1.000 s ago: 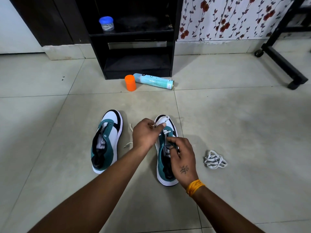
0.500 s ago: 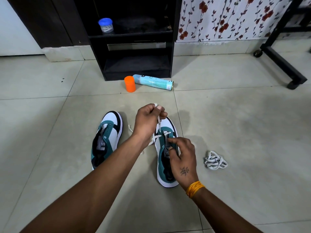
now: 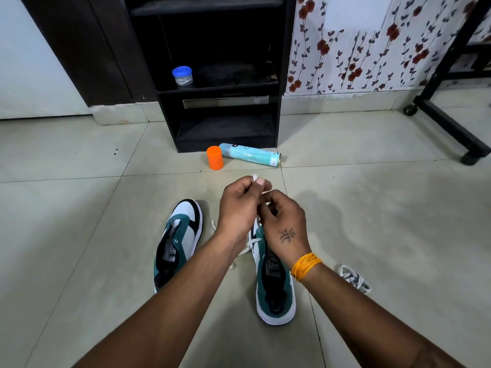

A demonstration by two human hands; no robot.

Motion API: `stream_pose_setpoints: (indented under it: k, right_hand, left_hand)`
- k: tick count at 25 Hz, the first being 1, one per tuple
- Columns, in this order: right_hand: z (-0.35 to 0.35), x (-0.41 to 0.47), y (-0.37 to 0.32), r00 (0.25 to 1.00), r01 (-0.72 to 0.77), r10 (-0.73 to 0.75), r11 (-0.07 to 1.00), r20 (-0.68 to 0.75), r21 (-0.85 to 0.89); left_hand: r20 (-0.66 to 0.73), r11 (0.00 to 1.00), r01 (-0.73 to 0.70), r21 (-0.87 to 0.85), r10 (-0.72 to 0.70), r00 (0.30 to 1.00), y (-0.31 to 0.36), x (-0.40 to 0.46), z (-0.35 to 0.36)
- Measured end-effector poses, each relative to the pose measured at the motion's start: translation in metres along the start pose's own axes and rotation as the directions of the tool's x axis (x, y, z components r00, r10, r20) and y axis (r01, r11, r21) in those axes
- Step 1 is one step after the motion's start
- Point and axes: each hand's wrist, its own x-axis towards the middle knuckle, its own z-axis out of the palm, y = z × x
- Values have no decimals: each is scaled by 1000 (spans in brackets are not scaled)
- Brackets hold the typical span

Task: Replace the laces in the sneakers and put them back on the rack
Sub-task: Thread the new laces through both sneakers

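At frame centre the left hand point(image 3: 239, 205) pinches the lace point(image 3: 254, 178) tip high, likely drawing slack through the sneaker point(image 3: 276, 296), while the right hand point(image 3: 285, 227) curls round the strand below.

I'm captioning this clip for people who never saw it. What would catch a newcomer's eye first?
Two hands meet at centre: the left hand pinches a white lace tip, the right hand curled beside it, above the right sneaker. The left sneaker lies laceless beside it. Farther off, an orange cap and spray can sit before the black rack.
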Motion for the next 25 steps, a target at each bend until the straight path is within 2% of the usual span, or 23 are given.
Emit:
stream_pose_setpoints:
  k: [2,4,6,8,11,12,14,16,18,20,23,25]
  right_hand:
    - [0,-2,11,1000,0,1,993,7,-115]
    - [-2,-6,25,992,-18,58,945,112,-325]
    - [-3,-12,36,958,-52,166,902,233,-428]
    - [-4,-14,32,948,-30,140,934,287,-356]
    - [-3,-8,10,963,-28,35,999,267,-31]
    - [-2,-7,6,969,-33,26,999,244,26]
    - [-1,-8,11,976,-15,24,999,218,-42]
    - [0,-14,27,960,-7,68,976,270,-220]
    - [1,-17,37,940,-21,125,951,319,-310]
    - [-2,-9,25,931,-28,116,968,345,-251]
    - [-4,5,-5,929,7,20,997,369,-73]
    - [-1,5,-10,932,14,12,998,362,-69]
  left_hand:
    - [11,1000,-11,-22,12,1000,4,2,-3]
    - [19,998,-17,-65,18,1000,8,5,-9]
    - [18,994,10,-110,-8,1000,12,7,-12]
    - [33,991,34,-126,-30,999,12,5,-12]
    - [54,988,48,-144,-41,998,10,0,-8]
    - [50,987,46,-153,-39,998,10,-1,-8]
    - [42,982,28,-188,-21,999,12,2,-11]
    - [27,977,12,-211,-6,1000,15,7,-16]
    - [15,980,13,-197,-10,1000,14,9,-19]
    - [14,985,29,-171,-27,1000,10,6,-17]
    - [-21,995,25,-96,-27,999,5,0,-11]
    - [-35,999,-2,-52,1,999,5,1,-11]
